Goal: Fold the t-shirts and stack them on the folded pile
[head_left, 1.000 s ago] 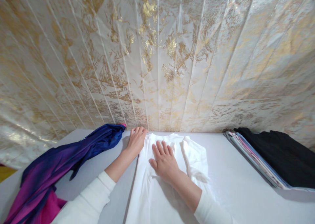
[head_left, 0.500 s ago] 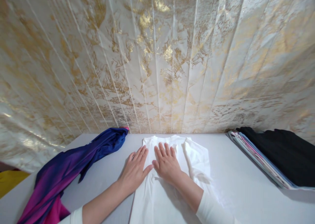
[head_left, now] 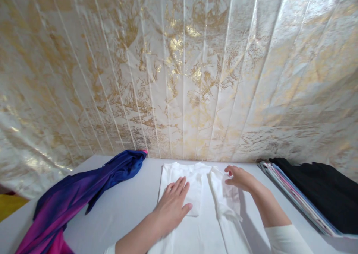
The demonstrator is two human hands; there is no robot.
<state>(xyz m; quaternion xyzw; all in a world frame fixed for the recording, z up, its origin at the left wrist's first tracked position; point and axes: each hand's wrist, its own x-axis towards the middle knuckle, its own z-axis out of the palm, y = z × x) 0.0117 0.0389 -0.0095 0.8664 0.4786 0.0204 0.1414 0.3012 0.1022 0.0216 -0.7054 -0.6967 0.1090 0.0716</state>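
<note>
A white shirt [head_left: 195, 231] lies on the table, its left side turned inward and its right part creased along a long fold. My left hand [head_left: 171, 202] rests flat on the upper left of the shirt, fingers stretched and thumb out. Over the shirt's right sleeve area [head_left: 220, 185] hovers my right hand [head_left: 239, 177]. Its fingers are bent, with a gap between them and the thumb, and no cloth shows between them. A shadow falls on the cloth below it.
To the left on the white table [head_left: 125, 205] lies a crumpled blue, purple and pink garment [head_left: 72, 194]. A stack of folded clothes [head_left: 296, 198] with a black garment [head_left: 319, 190] on top sits at the right. A gold-patterned curtain [head_left: 179, 79] hangs behind the table. Something yellow [head_left: 11, 206] shows at far left.
My right hand has lifted off the middle of the shirt and moved right to its edge. My left hand has shifted rightward and nearer, still flat on the cloth. The view has tilted slightly.
</note>
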